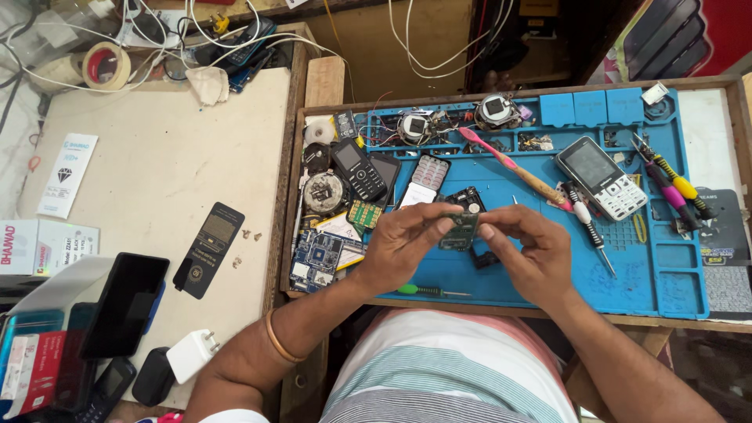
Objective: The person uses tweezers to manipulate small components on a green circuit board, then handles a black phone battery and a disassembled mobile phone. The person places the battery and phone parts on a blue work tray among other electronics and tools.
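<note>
Both hands meet over the blue work mat (pixel 540 258). My left hand (pixel 403 243) and my right hand (pixel 529 254) pinch a small green circuit board (pixel 460 229) between their fingertips, holding it just above the mat. A dark phone part (pixel 468 200) lies right behind the board. A green-handled screwdriver (pixel 427 291) rests on the mat's near edge, under my left wrist. A silver keypad phone (pixel 599 176) lies to the right of my hands.
Black keypad phones (pixel 362 168), loose boards (pixel 317 258) and round parts crowd the mat's left side. A pink toothbrush (pixel 509 164), a white-handled screwdriver (pixel 589 227) and pliers (pixel 674 184) lie right. The white table (pixel 157 172) at left holds a tape roll (pixel 106 65), cables, a charger (pixel 192 354) and boxes.
</note>
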